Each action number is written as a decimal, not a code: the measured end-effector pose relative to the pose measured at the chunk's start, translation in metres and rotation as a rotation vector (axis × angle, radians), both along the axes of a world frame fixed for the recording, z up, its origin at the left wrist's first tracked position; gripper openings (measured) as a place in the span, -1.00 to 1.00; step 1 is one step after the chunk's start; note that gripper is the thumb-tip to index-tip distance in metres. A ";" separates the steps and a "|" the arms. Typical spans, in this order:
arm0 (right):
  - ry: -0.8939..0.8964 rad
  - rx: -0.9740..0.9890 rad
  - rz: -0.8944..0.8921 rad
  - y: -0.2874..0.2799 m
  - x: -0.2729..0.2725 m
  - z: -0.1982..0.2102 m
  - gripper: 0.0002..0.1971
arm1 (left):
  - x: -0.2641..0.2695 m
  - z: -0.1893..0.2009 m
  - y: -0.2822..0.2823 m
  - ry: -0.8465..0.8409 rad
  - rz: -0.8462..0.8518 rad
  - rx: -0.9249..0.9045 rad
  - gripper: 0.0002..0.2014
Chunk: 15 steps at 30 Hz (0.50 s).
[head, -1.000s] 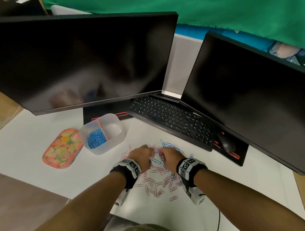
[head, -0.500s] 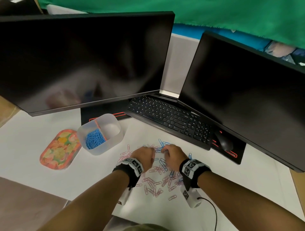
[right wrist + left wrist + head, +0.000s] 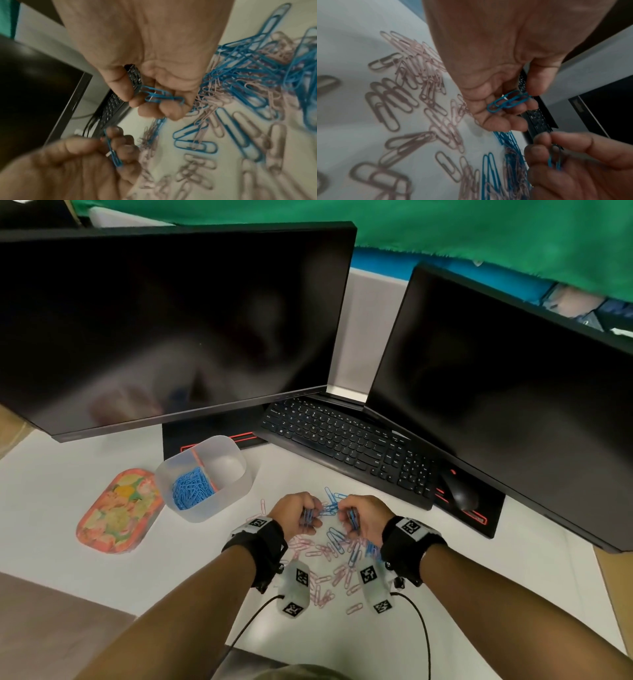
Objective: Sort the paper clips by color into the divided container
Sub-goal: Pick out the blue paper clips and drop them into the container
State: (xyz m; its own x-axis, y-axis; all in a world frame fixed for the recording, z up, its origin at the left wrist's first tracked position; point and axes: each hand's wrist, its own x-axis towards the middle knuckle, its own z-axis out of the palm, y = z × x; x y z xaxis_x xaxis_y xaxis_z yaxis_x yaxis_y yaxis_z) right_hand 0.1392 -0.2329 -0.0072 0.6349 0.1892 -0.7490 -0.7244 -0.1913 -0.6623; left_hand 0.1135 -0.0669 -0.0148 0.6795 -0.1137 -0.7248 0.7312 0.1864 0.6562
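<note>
Loose pink paper clips (image 3: 318, 553) and blue paper clips (image 3: 337, 539) lie mixed on the white desk in front of me. My left hand (image 3: 301, 517) holds a small bunch of blue clips (image 3: 508, 102) in its curled fingers. My right hand (image 3: 359, 518) likewise grips a few blue clips (image 3: 159, 96). Both hands hover just above the pile, facing each other. The translucent divided container (image 3: 239, 484) stands to the left. Its left compartment holds a heap of blue clips (image 3: 191, 487); the right compartment looks bare.
A flowery orange tray (image 3: 120, 510) lies left of the container. A black keyboard (image 3: 346, 440) and a mouse (image 3: 460, 491) sit behind the pile, under two dark monitors (image 3: 171, 320). Cables run from my wrist cameras toward me.
Both hands have lifted off the pile and turned inward, each now showing blue clips in its fingers. The head view has tilted slightly.
</note>
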 end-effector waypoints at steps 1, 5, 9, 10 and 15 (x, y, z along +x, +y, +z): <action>-0.109 -0.138 0.118 0.000 -0.001 -0.001 -0.91 | 0.000 -0.001 -0.001 0.016 0.006 -0.004 -0.80; -0.494 -0.570 0.557 0.001 -0.011 -0.006 -0.82 | -0.002 -0.005 -0.005 -0.037 -0.121 0.185 -0.83; -0.622 -0.646 0.770 0.006 -0.021 -0.016 -0.79 | -0.007 -0.010 -0.007 -0.095 -0.178 0.410 -0.80; -0.641 -0.657 0.779 0.007 -0.021 -0.017 -0.78 | -0.008 -0.012 -0.007 -0.127 -0.218 0.488 -0.82; -0.627 -0.687 0.764 0.014 -0.022 -0.017 -0.72 | -0.014 -0.012 -0.007 -0.242 -0.400 0.714 -0.94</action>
State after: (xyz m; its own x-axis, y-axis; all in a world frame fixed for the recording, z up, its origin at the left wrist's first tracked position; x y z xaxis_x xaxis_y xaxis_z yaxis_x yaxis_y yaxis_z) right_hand 0.1176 -0.2188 -0.0240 0.8227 0.3579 -0.4416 0.1414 -0.8814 -0.4508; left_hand 0.0995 -0.0737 -0.0272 0.8311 0.0508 -0.5537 0.4781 -0.5736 0.6651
